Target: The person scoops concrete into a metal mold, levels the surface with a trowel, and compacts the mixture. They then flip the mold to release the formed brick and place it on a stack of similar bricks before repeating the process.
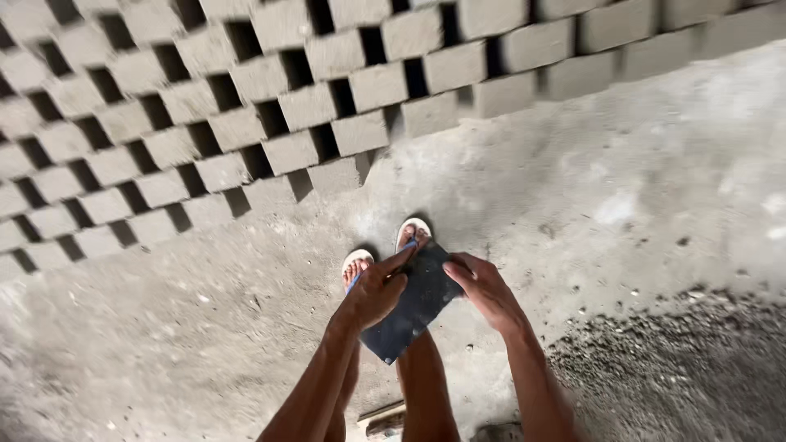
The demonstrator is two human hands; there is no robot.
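Note:
I hold a flat, dark rectangular plate in front of me with both hands, tilted, over my legs. My left hand grips its left edge, thumb on top. My right hand grips its upper right edge with fingers curled over it. Below the plate I see my two feet in white flip-flops standing on the grey concrete floor.
A large stack of grey concrete blocks, set with gaps between them, fills the upper left. Loose dark gravel lies on the floor at the lower right. A small object sits at the bottom edge between my arms.

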